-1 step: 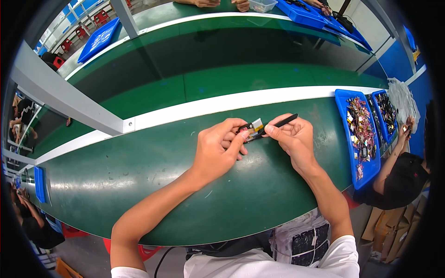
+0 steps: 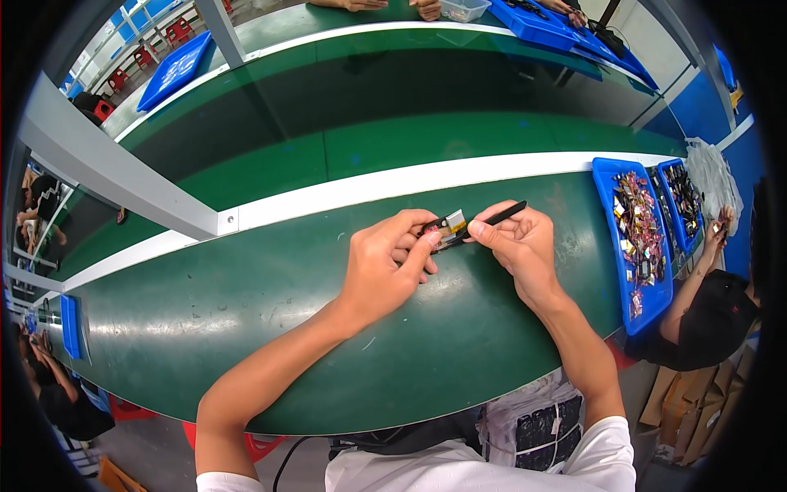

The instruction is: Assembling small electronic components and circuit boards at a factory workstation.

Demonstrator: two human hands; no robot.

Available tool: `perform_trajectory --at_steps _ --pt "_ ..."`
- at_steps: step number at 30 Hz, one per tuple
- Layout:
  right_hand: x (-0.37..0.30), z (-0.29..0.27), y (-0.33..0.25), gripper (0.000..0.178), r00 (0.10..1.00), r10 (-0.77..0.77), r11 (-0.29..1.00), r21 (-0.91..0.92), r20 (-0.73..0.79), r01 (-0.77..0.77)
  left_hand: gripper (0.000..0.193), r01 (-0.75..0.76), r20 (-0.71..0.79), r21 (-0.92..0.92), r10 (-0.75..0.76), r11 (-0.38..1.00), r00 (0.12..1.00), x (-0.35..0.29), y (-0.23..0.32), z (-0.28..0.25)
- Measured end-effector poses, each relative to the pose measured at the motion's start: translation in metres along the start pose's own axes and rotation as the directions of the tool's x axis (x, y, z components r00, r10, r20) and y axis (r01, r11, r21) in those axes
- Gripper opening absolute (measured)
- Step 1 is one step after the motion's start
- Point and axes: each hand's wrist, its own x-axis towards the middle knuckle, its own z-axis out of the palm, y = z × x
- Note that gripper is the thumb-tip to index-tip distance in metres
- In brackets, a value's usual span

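Above the green tabletop, my left hand [image 2: 384,261] pinches a small electronic assembly [image 2: 448,231] between thumb and fingers. It has a silvery flat cell with a yellow strip, dark parts and a bit of red wire; my fingertips hide some of it. My right hand [image 2: 521,248] is closed on a slim black pen-shaped tool [image 2: 507,214], held slantwise. The tool's lower end is at the right side of the assembly, partly covered by my fingers; whether it touches I cannot tell.
To the right, a blue tray [image 2: 648,318] holds many small wired parts, with a second blue tray [image 2: 693,238] beside it. A co-worker's arm [image 2: 693,283] is beyond them. A white rail [image 2: 328,189] borders the green table [image 2: 270,328]; a grey post [image 2: 123,156] rises at left.
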Motion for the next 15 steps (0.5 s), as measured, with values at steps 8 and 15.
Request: perform_trajectory --at_steps 8,15 --pt "-0.0003 -0.0012 0.0010 0.012 0.999 -0.032 0.999 -0.011 0.021 0.032 0.019 0.078 -0.007 -0.151 -0.080 0.985 0.997 0.0012 -0.0023 -0.0011" --pt "-0.0003 0.0006 0.0007 0.011 0.998 -0.059 0.998 -0.024 0.024 0.060 0.021 0.186 0.048 -0.211 -0.180 0.960 0.983 0.0054 0.0016 -0.0045"
